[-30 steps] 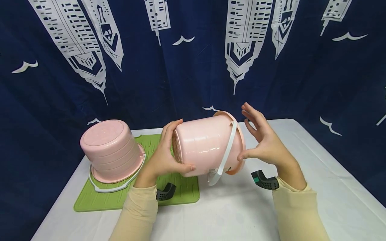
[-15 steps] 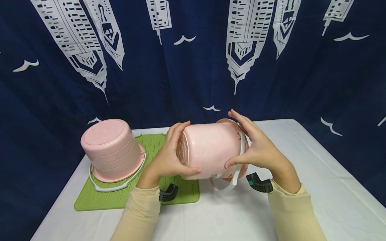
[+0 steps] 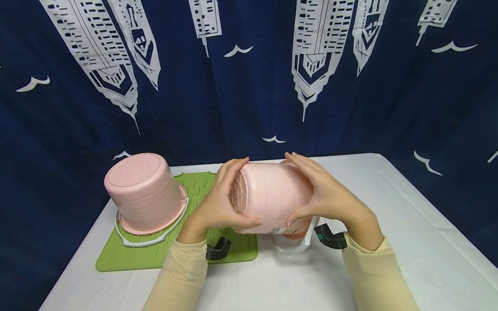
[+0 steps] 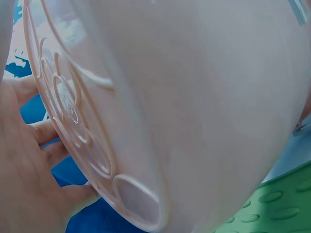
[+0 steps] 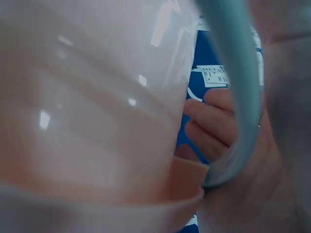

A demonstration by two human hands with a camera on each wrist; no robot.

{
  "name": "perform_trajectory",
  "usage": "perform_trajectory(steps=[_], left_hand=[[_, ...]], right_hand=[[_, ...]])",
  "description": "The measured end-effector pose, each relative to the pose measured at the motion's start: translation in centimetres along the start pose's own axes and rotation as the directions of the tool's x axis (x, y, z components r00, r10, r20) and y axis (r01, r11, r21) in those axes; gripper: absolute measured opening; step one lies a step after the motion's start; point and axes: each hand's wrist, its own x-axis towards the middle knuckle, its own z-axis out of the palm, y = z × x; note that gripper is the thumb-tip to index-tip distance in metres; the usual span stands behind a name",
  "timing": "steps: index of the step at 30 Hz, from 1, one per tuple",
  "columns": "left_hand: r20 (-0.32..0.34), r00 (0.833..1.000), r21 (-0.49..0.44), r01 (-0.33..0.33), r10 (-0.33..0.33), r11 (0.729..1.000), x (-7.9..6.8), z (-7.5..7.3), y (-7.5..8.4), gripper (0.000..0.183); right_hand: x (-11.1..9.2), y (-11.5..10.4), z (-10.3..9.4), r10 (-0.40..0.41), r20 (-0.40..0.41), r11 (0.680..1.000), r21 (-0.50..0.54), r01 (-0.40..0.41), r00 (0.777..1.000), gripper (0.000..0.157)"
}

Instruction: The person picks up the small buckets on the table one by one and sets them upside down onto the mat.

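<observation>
A pink plastic bucket (image 3: 274, 194) lies sideways between my hands, its base turned left and its rim to the right. My left hand (image 3: 215, 205) grips it at the base end, thumb at the near side and fingers over the far side. With thumb and fingers spread round the wall near the rim, my right hand (image 3: 330, 194) holds the other end and hides much of it. The bucket's white handle (image 3: 307, 239) hangs beneath. In the left wrist view the moulded rings of the base (image 4: 70, 104) show. The handle (image 5: 243, 82) crosses before the right fingers in the right wrist view.
A second pink bucket (image 3: 142, 190) stands upside down on a green ribbed mat (image 3: 243, 252) at the left, its white handle lying round its rim. The white-covered table (image 3: 408, 224) reaches back to a dark blue curtain (image 3: 241, 99) with white printed buildings.
The right hand has come leftward from beside the rim and now holds the bucket's wall. The bucket has dropped slightly and levelled out, and its handle has swung down.
</observation>
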Motion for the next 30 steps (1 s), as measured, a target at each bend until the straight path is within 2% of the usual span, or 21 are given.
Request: perform_trajectory(steps=[4, 8, 18, 25, 30], left_hand=[[0.011, 1.0, 0.0, 0.018, -0.018, 1.0, -0.1, 0.0, 0.0, 0.128], [0.016, 1.0, 0.004, 0.023, -0.023, 1.0, -0.1, 0.0, 0.0, 0.127], [0.026, 0.999, 0.048, 0.02, -0.022, 0.999, 0.0, 0.1, 0.2, 0.129], [0.036, 0.999, 0.061, 0.03, -0.032, 0.998, 0.0, 0.2, 0.4, 0.13], [0.039, 0.999, 0.062, 0.023, -0.026, 0.998, 0.0, 0.2, 0.4, 0.13]], right_hand=[[0.2, -0.2, 0.3, 0.051, 0.06, 0.998, -0.051, -0.048, 0.997, 0.137], [0.4, -0.5, 0.6, 0.064, 0.095, 0.992, -0.118, -0.052, 0.993, 0.14], [0.7, -0.9, 1.1, 0.02, 0.093, 0.96, -0.279, 0.007, 0.995, 0.143], [0.8, -1.2, 1.3, 0.058, 0.111, 0.948, -0.319, -0.02, 0.992, 0.143], [0.8, -1.2, 1.5, 0.023, 0.097, 0.946, -0.324, 0.01, 0.995, 0.136]])
